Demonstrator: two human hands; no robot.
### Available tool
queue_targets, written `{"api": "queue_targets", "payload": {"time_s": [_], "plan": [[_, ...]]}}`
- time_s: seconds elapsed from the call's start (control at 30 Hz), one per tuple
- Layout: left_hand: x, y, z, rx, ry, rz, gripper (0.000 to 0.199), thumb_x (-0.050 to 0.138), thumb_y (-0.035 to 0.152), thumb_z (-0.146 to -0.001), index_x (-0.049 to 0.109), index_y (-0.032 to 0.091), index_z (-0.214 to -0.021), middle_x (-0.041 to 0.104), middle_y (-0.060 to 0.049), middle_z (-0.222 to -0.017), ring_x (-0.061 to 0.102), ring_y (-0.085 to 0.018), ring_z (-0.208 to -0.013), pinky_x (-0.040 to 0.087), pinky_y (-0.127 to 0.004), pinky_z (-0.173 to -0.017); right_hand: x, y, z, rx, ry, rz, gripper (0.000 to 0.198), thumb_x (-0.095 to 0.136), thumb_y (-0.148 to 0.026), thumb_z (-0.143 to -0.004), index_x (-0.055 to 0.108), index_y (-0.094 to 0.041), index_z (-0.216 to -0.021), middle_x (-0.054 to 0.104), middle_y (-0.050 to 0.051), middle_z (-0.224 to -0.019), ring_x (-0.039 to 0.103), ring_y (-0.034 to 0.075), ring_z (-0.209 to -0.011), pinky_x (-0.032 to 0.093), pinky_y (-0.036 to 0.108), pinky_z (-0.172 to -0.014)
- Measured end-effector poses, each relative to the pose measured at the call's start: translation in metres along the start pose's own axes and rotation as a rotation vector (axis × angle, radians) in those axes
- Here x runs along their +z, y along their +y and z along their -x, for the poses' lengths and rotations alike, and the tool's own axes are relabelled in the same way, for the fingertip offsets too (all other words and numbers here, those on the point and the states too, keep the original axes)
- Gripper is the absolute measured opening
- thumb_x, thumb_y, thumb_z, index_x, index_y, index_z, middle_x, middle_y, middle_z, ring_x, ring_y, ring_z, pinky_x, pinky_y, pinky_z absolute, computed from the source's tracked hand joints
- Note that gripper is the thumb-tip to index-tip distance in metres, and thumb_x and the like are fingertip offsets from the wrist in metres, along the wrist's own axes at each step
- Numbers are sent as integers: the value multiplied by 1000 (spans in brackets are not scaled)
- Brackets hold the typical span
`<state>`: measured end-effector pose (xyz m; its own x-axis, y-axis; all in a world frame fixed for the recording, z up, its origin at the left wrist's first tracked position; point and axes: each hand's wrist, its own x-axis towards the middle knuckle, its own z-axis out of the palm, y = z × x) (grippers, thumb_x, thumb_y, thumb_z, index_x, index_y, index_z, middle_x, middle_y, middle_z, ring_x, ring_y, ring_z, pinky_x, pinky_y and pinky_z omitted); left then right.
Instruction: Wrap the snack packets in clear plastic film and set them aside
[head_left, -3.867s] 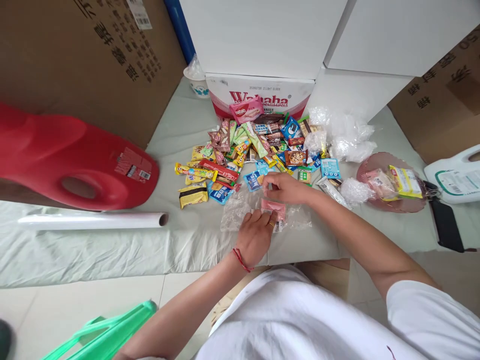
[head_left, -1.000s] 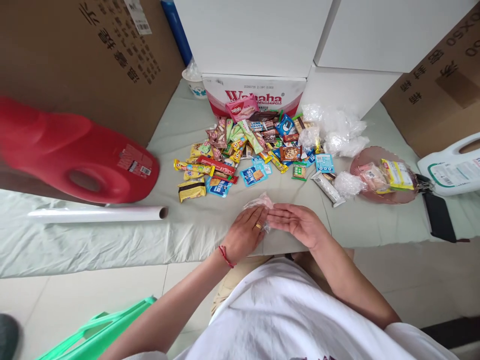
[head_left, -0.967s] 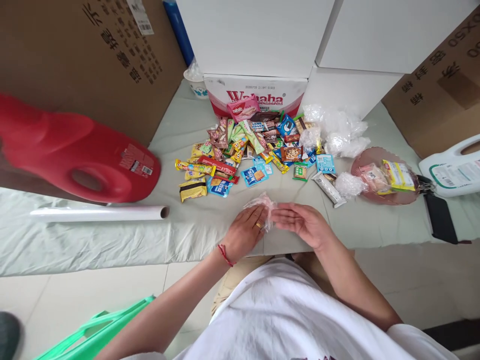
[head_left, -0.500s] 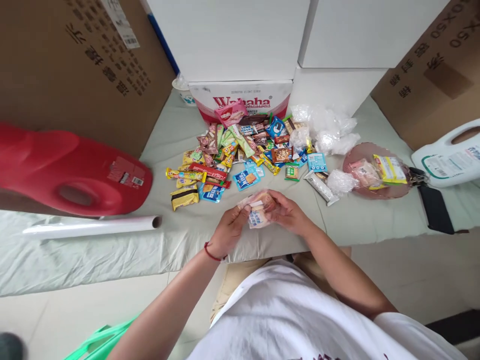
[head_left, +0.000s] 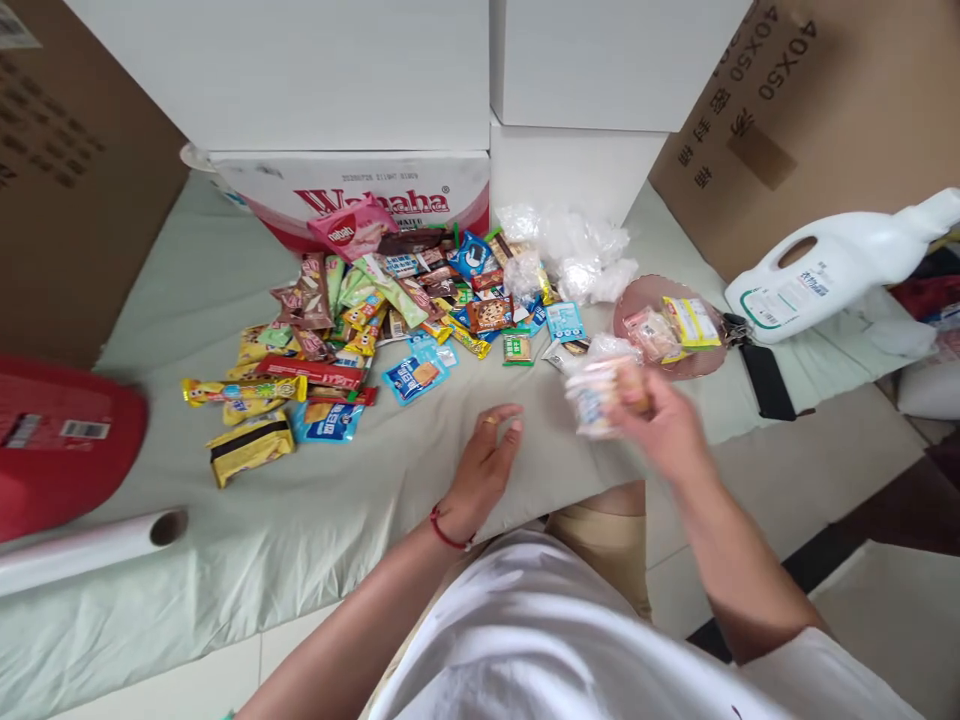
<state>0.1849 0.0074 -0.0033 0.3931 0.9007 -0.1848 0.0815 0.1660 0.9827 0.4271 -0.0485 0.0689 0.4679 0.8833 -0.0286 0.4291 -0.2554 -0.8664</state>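
Observation:
My right hand (head_left: 664, 425) grips a clear-wrapped snack packet (head_left: 600, 395) with blue print, both smeared by motion, over the right part of the cloth. Just beyond it lies a pink plate (head_left: 709, 365) bearing a yellow-and-white packet (head_left: 690, 322) and a pinkish wrapped snack (head_left: 649, 333). My left hand (head_left: 484, 465), with a red cord at the wrist, holds nothing; its fingers are loosely bent, the thumb apart from them. Beyond that hand, a blue snack pouch (head_left: 415, 375) lies at the near side of a heap of wrapped snacks (head_left: 375, 300).
Crumpled clear plastic bags (head_left: 581, 250) sit behind the snacks, against white boxes (head_left: 570, 165) and a Wahaha carton (head_left: 360, 185). A white jug (head_left: 832, 265) and a black phone (head_left: 769, 385) are at the right. A red jug (head_left: 67, 440) and a white roll (head_left: 82, 550) lie left.
My left hand has let go of the packet, and my right hand has carried it rightward toward the pink plate. The view has turned to the right.

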Motion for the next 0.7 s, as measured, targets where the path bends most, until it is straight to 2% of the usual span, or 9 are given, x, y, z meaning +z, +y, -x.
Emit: {"api": "queue_targets", "payload": {"time_s": [0.07,0.13,0.2,0.27,0.33,0.4,0.53,0.6,0.7], "plan": [[-9,-3,0,11,76,-58,43,55,57,-98,67,25,-123,61,-11,-134,58,-27,-125,50,-45,-108,-42,4,-41,-90,307,148,48,82,-50,-74,68,-21,-109,72,2,-90,63,20,-77,53,32,-70],[-17,-9,4,7,137,-78,40,55,57,-98,69,25,-118,60,-10,-130,58,-26,-124,48,-46,-111,-68,11,-85,-111,426,281,47,79,-50,-75,67,-20,-110,72,5,-95,64,23,-81,54,36,-75],[-24,-16,10,9,183,-89,40,55,58,-98,71,24,-110,60,-10,-129,58,-26,-124,47,-47,-112,-73,19,-122,-26,343,437,42,74,-48,-79,69,-17,-108,72,9,-96,65,26,-83,54,40,-79],[-30,-23,15,20,226,-110,41,54,59,-97,72,23,-105,60,-11,-130,58,-26,-125,47,-46,-113,-59,26,-143,45,165,651,41,67,-46,-86,70,-15,-112,71,14,-103,66,31,-93,53,45,-85],[-37,-29,20,31,279,-158,41,54,59,-97,73,23,-103,60,-11,-132,57,-27,-128,45,-47,-115,-40,32,-148,24,45,860,45,54,-47,-95,70,-14,-122,67,20,-120,60,38,-111,49,52,-94],[-45,-34,24,40,330,-222,39,53,57,-98,73,23,-104,58,-12,-134,55,-28,-132,43,-48,-117,-27,36,-144,-30,19,1007,51,40,-48,-101,68,-16,-129,58,23,-138,50,42,-126,45,59,-100],[-56,-42,30,97,358,-386,36,50,49,-100,71,21,-107,58,-13,-132,55,-28,-132,44,-49,-116,-34,37,-135,-28,-10,1074,57,28,-51,-104,71,-20,-126,49,18,-152,41,45,-132,41,66,-101],[-57,-44,32,130,346,-441,33,48,45,-101,70,21,-106,60,-12,-128,59,-26,-125,47,-47,-111,-41,34,-127,-103,88,1028,59,28,-52,-104,71,-19,-125,51,18,-150,42,43,-130,41,63,-102],[-56,-43,33,158,334,-433,30,47,42,-101,69,22,-103,64,-10,-119,63,-25,-114,50,-44,-104,-38,28,-104,-343,339,898,56,31,-49,-105,73,-15,-117,64,20,-127,51,37,-120,41,55,-104]]}}
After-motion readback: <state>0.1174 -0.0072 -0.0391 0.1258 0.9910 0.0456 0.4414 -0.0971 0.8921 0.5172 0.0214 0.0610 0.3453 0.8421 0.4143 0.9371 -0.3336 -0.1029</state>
